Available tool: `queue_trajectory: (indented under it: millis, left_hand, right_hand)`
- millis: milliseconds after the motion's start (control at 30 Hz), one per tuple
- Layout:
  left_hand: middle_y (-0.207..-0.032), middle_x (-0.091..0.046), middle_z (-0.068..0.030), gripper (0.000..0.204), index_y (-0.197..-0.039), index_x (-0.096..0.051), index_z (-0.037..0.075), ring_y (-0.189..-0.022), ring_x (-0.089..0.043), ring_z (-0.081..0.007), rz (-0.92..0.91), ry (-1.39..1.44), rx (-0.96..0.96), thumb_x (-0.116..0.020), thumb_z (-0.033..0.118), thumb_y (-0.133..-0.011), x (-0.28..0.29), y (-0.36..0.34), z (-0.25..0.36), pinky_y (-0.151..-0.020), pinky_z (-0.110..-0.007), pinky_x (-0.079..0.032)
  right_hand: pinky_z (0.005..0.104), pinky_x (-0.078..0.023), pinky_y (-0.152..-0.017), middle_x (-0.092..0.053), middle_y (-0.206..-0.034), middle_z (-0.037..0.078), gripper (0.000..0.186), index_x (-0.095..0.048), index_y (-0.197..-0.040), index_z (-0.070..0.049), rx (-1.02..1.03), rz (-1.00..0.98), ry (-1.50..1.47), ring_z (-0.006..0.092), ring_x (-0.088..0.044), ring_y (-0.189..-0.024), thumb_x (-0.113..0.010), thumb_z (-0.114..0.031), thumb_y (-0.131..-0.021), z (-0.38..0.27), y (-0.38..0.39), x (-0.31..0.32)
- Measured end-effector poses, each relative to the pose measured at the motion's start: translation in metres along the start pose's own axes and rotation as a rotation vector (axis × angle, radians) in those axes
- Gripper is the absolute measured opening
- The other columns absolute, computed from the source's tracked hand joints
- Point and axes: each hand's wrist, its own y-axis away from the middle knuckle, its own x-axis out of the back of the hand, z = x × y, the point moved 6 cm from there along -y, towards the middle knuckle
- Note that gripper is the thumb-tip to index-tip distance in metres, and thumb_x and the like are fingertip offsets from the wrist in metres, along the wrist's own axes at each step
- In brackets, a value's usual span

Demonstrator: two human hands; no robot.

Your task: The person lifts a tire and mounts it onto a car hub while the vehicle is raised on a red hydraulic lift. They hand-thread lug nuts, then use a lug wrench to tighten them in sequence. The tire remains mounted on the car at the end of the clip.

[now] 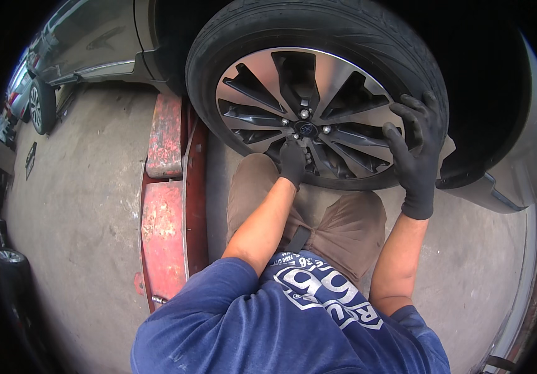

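Observation:
A wheel [368, 134] stands upright in front of my knees, its black tyre [231, 47] around a silver-and-black spoked rim. Shiny lug nuts [304, 114] surround its dark centre cap [306, 129]. My left hand [293, 163], in a dark glove, is closed at the lower left of the cap, its fingertips at a lug nut [296, 136]. Small shiny metal pieces show beside those fingers, partly hidden by them. Also gloved, my right hand [419, 149] is at the tyre's right side, fingers apart and bent; whether it presses on the tyre I cannot tell.
A worn red metal lift arm [166, 230] lies along the floor left of my legs. Grey car bodywork [94, 43] is at the upper left, with a fender panel [505, 181] at the right. Another car wheel [42, 106] and a dark tool [30, 159] are farther left.

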Motion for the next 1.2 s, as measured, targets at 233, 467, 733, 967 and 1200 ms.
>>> queue_trajectory:
  millis: [233, 467, 733, 967, 1200]
  left_hand:
    - [-0.096, -0.067, -0.0205, 0.037, -0.102, -0.061, -0.002, -0.091, -0.065, -0.0354, 0.3, -0.762, -0.731, -0.062, 0.035, -0.098, 0.006, 0.026, 0.035, -0.077, -0.047, -0.05]
    - [-0.084, -0.059, -0.0147, 0.036, -0.1, -0.06, 0.0, -0.078, -0.06, -0.0281, 0.028, -0.996, -0.796, -0.063, 0.036, -0.1, 0.019, 0.033, 0.043, -0.07, -0.041, -0.048]
    - [-0.077, -0.048, 0.0054, 0.019, -0.1, -0.055, 0.012, -0.066, -0.043, -0.0023, -0.356, 0.077, -0.192, -0.052, 0.028, -0.11, 0.063, 0.085, 0.092, -0.058, -0.022, -0.038]
    - [-0.076, -0.047, 0.0077, 0.022, -0.098, -0.056, 0.013, -0.065, -0.043, -0.0007, -0.098, -0.134, -0.352, -0.048, 0.027, -0.112, 0.138, 0.158, 0.128, -0.057, -0.018, -0.035]
    - [-0.078, -0.049, 0.0063, 0.026, -0.095, -0.056, 0.013, -0.07, -0.045, -0.0005, 0.149, -0.206, -0.356, -0.049, 0.032, -0.112, 0.257, 0.241, 0.146, -0.06, -0.018, -0.037]
  right_hand:
    - [0.0443, -0.044, -0.108, -0.067, -0.122, 0.01, 0.028, -0.072, -0.11, -0.007, -0.027, 0.07, -0.056, 0.0312, -0.056, -0.125, -0.077, -0.019, -0.085, -0.004, 0.01, -0.002]
    - [0.0367, -0.052, -0.09, -0.066, -0.114, 0.009, 0.039, -0.06, -0.123, -0.003, -1.169, -0.069, -1.052, 0.0225, -0.066, -0.099, -0.068, -0.033, -0.1, 0.016, 0.137, -0.17]
    - [0.0425, -0.047, -0.107, -0.057, -0.13, 0.013, 0.059, -0.049, -0.147, -0.005, -1.569, 0.316, -1.43, 0.0289, -0.058, -0.122, -0.06, -0.041, -0.102, 0.021, 0.142, -0.239]
    - [0.0409, -0.051, -0.097, -0.064, -0.115, 0.011, 0.044, -0.059, -0.122, -0.005, -1.677, 0.481, -1.499, 0.0235, -0.062, -0.104, -0.052, -0.043, -0.102, 0.015, 0.126, -0.249]
    - [0.0433, -0.054, -0.089, -0.061, -0.101, 0.011, 0.046, -0.056, -0.11, -0.005, -1.749, 0.311, -1.506, 0.0253, -0.062, -0.089, -0.052, -0.05, -0.099, 0.029, 0.141, -0.256]
